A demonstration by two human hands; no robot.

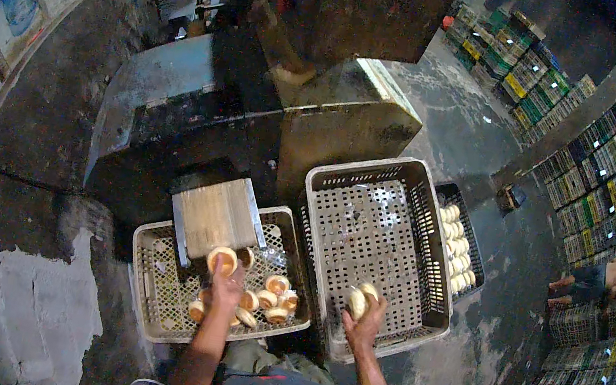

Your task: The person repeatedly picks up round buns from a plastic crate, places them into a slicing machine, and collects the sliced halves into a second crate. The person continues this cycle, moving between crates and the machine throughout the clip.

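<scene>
My right hand [365, 320] grips pale round baked buns [358, 303], pressed flat sides together, over the near end of a large plastic crate [442, 332] with a slotted floor. My left hand [227, 288] is at the left plastic crate [144, 330], its fingers blurred at a bun with a browned face [222, 262] by the lower end of a wooden chute [217, 218]. Whether it grips that bun cannot be told. Several more browned buns [274, 299] lie loosely in the near part of the left crate, some on their sides.
Beyond the large crate, a dark crate [478, 272] holds rows of pale buns. A metal machine housing [347, 132] stands ahead. Stacked crates [594, 193] line the right side, where another person [599, 281] is partly visible. A cable [6, 171] runs at the left.
</scene>
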